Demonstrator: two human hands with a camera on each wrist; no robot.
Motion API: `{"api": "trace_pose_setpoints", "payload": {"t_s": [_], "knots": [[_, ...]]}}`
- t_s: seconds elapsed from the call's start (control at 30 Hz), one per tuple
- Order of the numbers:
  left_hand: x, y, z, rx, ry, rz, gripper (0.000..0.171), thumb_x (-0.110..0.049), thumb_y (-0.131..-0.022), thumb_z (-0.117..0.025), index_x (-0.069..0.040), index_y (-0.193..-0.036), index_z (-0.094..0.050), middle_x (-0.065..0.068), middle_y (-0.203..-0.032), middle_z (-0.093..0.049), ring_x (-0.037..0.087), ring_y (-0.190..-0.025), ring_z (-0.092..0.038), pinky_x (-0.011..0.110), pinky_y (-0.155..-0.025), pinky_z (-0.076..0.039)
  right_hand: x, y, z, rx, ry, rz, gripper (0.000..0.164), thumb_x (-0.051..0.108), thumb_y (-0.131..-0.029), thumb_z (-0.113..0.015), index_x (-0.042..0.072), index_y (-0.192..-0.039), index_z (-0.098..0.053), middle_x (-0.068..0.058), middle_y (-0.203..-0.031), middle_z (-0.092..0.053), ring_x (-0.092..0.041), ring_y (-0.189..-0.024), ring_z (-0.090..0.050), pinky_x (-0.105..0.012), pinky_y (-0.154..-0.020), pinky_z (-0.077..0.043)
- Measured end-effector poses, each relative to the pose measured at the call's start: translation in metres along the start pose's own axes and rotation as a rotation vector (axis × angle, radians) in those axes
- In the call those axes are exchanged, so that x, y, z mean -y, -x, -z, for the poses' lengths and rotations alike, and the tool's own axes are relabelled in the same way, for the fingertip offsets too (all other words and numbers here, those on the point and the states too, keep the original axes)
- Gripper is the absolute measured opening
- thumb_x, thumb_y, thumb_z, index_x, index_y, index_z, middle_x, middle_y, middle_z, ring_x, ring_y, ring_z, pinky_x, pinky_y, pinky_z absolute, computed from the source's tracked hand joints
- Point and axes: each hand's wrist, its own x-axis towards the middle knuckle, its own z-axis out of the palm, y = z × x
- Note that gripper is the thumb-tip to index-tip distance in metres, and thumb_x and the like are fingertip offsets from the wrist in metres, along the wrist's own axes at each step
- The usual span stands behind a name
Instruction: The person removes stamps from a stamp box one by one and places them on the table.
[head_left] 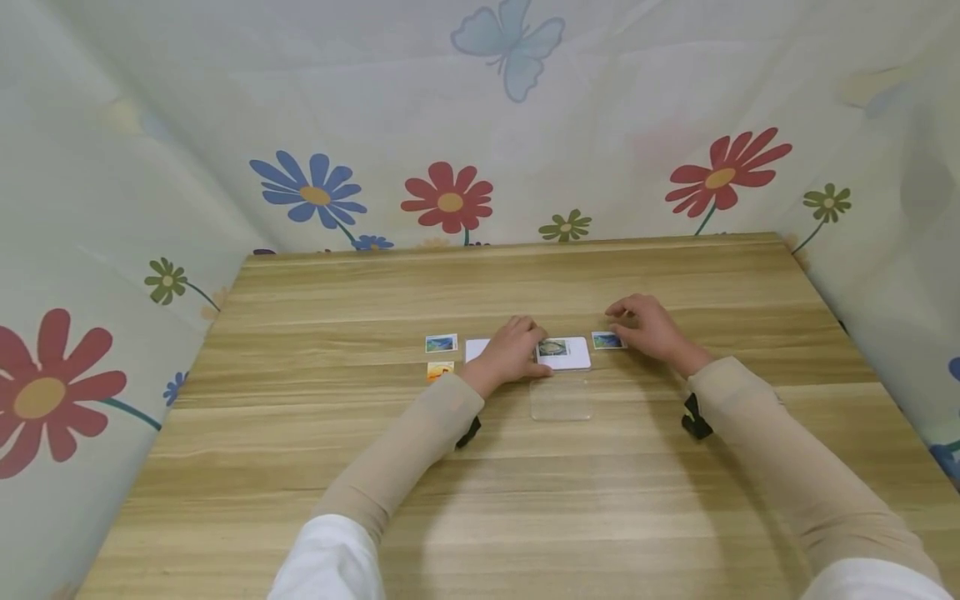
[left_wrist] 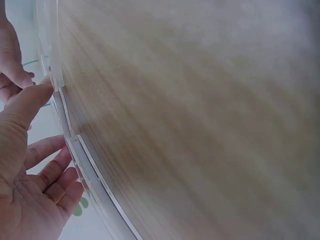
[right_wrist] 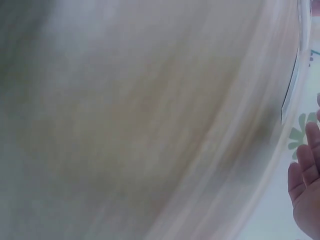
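My left hand (head_left: 512, 354) rests over a flat clear holder with a white insert (head_left: 576, 353). Its thumb lies along the near edge, while the other fingers reach across to the far side. A greenish stamp-like picture (head_left: 553, 347) shows on the insert beside these fingers. In the left wrist view, the thumb (left_wrist: 30, 102) touches the clear edge and the fingers are loosely bent. At the right, my right hand (head_left: 651, 329) has its thumb over the corner of a small blue stamp-like picture (head_left: 606, 340), index finger raised above it.
Another white insert (head_left: 475, 348) shows left of my left hand. Further left lie a blue-green stamp-like picture (head_left: 441, 343) and an orange-yellow one (head_left: 440, 370). A clear plastic piece (head_left: 561, 401) lies nearer me on the wooden table (head_left: 525, 517). Flowered fabric (head_left: 600, 125) surrounds it.
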Motion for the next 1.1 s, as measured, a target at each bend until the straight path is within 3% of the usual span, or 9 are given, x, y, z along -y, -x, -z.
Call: {"api": "trace_pose_setpoints", "payload": {"t_s": [0.43,0.87,1.1], "knots": [[0.001,-0.002,0.0,-0.006,0.003,-0.001,0.06,-0.039,-0.084,-0.07,-0.006,-0.132,-0.054,0.011,-0.127,-0.052,0.024,-0.117,-0.044,0.036,-0.102,-0.037,0.021,0.002,-0.007,-0.051,0.0,-0.053,0.023,0.003,-0.087,-0.06,-0.009,-0.107,-0.064,-0.026,-0.103,-0.063,-0.039,-0.099,-0.053,-0.051,-0.089,-0.042],[0.003,-0.002,-0.004,-0.016,-0.003,-0.006,0.062,-0.041,-0.084,-0.071,-0.007,-0.132,-0.054,0.011,-0.126,-0.052,0.023,-0.115,-0.045,0.035,-0.101,-0.038,0.035,0.005,-0.024,-0.044,0.023,0.077,0.015,0.002,-0.081,-0.067,-0.008,-0.093,-0.067,-0.021,-0.09,-0.066,-0.035,-0.088,-0.058,-0.05,-0.083,-0.045],[0.003,-0.002,-0.003,-0.027,-0.02,-0.025,0.061,-0.04,-0.084,-0.071,-0.006,-0.131,-0.054,0.011,-0.123,-0.053,0.024,-0.114,-0.045,0.036,-0.1,-0.038,0.038,0.001,-0.032,-0.014,0.033,0.103,0.014,0.002,-0.08,-0.069,-0.007,-0.091,-0.068,-0.016,-0.086,-0.068,-0.032,-0.085,-0.059,-0.047,-0.081,-0.044]]}}
